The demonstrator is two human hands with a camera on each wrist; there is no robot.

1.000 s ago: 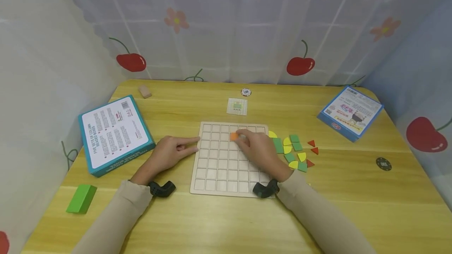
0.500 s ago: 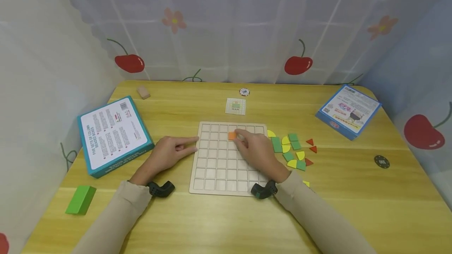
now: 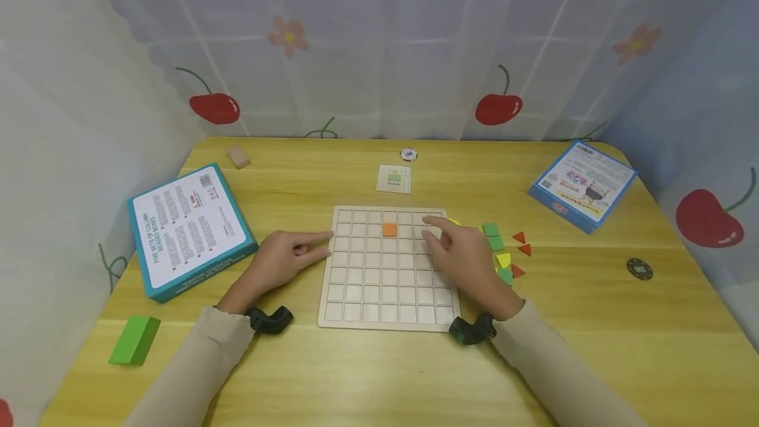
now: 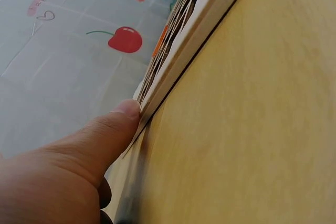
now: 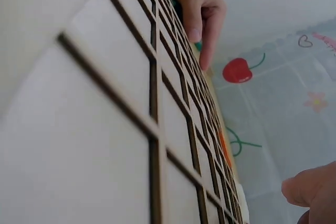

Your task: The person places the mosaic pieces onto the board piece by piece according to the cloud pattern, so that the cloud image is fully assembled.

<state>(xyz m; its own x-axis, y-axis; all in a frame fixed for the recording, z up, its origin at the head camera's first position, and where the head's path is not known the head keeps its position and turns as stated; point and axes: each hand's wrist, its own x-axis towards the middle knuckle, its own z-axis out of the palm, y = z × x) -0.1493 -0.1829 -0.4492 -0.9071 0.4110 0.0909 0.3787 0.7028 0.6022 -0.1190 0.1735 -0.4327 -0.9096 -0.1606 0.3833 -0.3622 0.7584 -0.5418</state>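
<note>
A wooden grid board [image 3: 373,313] lies in the middle of the table. One orange square tile [image 3: 389,229] sits in a cell of its second row from the back. My left hand [image 3: 282,257] touches the board's left edge with thumb and index finger extended; the left wrist view shows the thumb [image 4: 126,109] right against the edge. Over the board's right part, my right hand [image 3: 465,259] hovers with thumb and index finger parted and nothing between them. Beside it lie green squares [image 3: 491,229], yellow quarter-round pieces [image 3: 503,260] and red triangles [image 3: 525,250], some hidden behind the hand.
Behind the board lie a pattern card [image 3: 394,178] and a white-and-dark chip [image 3: 408,155]. A teal box [image 3: 192,229] stands at left, a blue box [image 3: 584,184] at right. A green block [image 3: 135,341], a small wooden block [image 3: 238,157] and a black chip [image 3: 640,269] lie farther out.
My right hand has let go of the orange tile, which now lies in its cell, and has moved right toward the loose pieces. The left hand has stayed at the board's edge.
</note>
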